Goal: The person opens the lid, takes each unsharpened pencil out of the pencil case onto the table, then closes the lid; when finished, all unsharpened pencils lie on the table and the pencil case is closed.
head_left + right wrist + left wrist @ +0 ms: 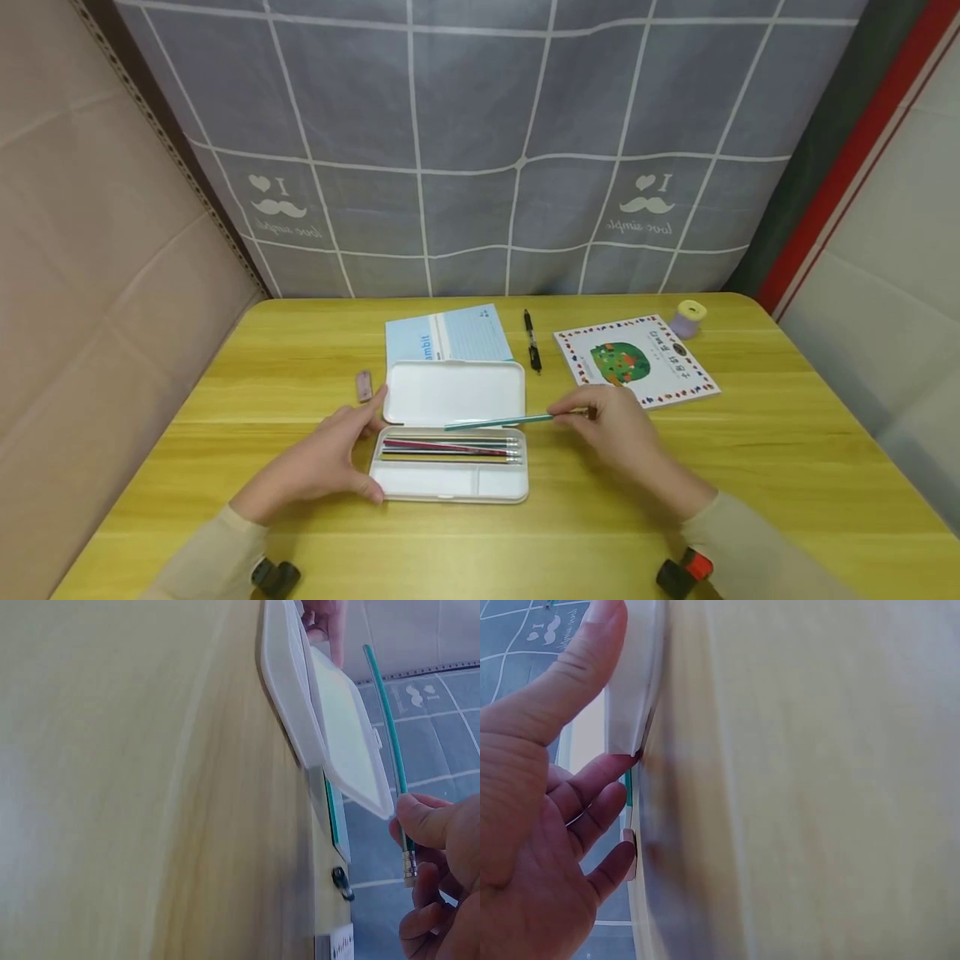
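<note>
1. Green pencil (498,422): my right grip (611,421) pinches it near the eraser end, probably so the long shaft stays free over the hinge of the open case (423,480).
2. My left grip (330,454) holds the case's left end between thumb and forefinger, likely to stop it sliding on the counter (450,550).
3. Other pencils (444,458) lie lengthwise in the rear compartment, erasers rightward, matching the held one.
4. The lid (453,392) is folded back toward the notebook (480,333), seemingly for access.
</note>
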A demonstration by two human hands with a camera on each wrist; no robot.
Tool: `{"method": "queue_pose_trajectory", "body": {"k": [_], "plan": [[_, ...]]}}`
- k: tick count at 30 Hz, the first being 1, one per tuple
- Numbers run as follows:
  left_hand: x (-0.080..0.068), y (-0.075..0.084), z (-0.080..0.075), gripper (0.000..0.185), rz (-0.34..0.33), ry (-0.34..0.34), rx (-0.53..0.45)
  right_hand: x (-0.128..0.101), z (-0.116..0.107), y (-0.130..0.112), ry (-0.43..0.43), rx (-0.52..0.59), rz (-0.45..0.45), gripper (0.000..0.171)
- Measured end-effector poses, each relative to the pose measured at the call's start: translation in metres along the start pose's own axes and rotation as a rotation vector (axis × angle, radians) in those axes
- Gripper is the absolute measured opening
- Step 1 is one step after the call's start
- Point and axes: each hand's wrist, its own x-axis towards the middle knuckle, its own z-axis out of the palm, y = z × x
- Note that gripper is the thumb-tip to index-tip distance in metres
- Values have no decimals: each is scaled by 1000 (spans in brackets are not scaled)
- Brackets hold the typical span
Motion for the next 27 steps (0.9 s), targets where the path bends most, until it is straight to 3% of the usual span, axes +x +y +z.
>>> {"method": "queue_pose_trajectory", "body": {"k": [8,27], "plan": [[0,4,-4,148,-20,-9,9,-8,-20,17,5,-44,103,14],[3,5,-4,149,-33,-33,-18,-35,-47,60,-8,-114,238,8]]}}
